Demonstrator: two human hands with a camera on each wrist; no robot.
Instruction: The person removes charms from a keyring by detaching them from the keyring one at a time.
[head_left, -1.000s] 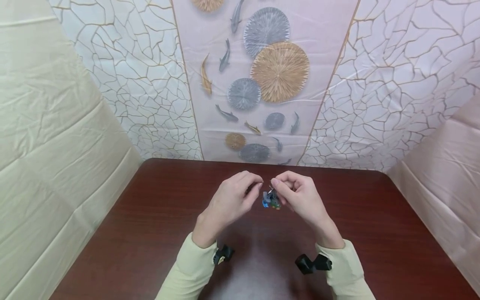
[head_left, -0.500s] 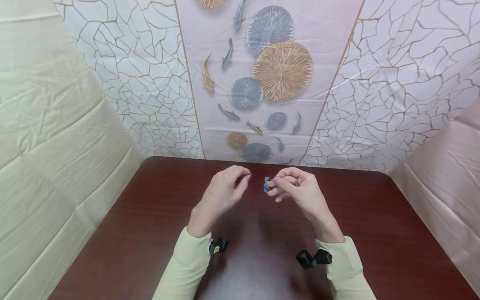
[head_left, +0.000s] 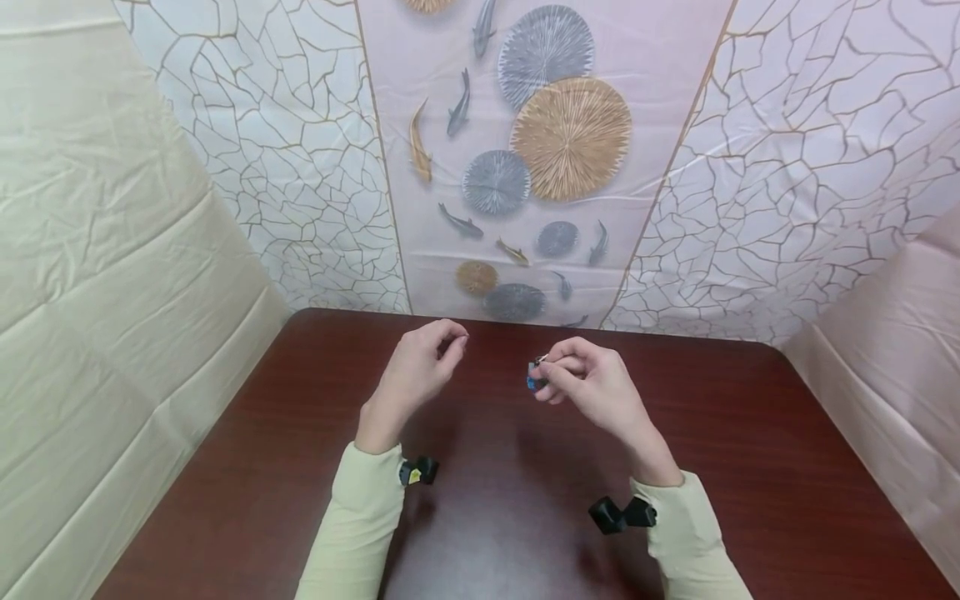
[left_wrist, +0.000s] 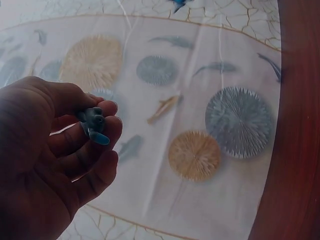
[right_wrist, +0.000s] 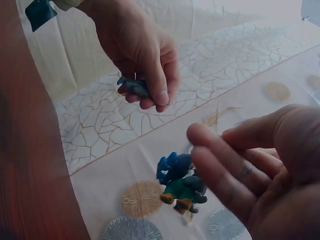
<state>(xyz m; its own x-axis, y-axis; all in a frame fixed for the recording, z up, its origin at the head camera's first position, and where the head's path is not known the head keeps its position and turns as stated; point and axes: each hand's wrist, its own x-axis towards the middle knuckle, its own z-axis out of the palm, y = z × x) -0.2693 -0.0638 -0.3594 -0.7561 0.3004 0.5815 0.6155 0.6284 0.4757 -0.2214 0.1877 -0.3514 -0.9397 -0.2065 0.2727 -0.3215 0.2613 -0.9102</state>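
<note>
My left hand (head_left: 408,371) pinches a small grey figurine with a blue part (left_wrist: 94,124) between thumb and fingers; from the head view the hand hides it. My right hand (head_left: 596,383) holds a bunch of small figurines by its top, at the fingertips. In the right wrist view, a blue figurine (right_wrist: 174,167) and a green one with yellow-orange feet (right_wrist: 182,191) hang beside the right fingers (right_wrist: 227,177), with greyish parts behind. What joins them is mostly hidden. Both hands are above the table, apart from each other.
A dark red-brown table (head_left: 480,500) lies under both hands. Behind it hangs a patterned cloth (head_left: 495,250) with fish and round shapes. Pale cloth walls (head_left: 135,292) stand on either side. Black wrist cameras (head_left: 618,515) are strapped at the cream sleeves.
My left hand has moved left, away from the right hand, widening the gap. The figurines that hung below my right fingertips now show mostly beside them, partly hidden by the fingers.
</note>
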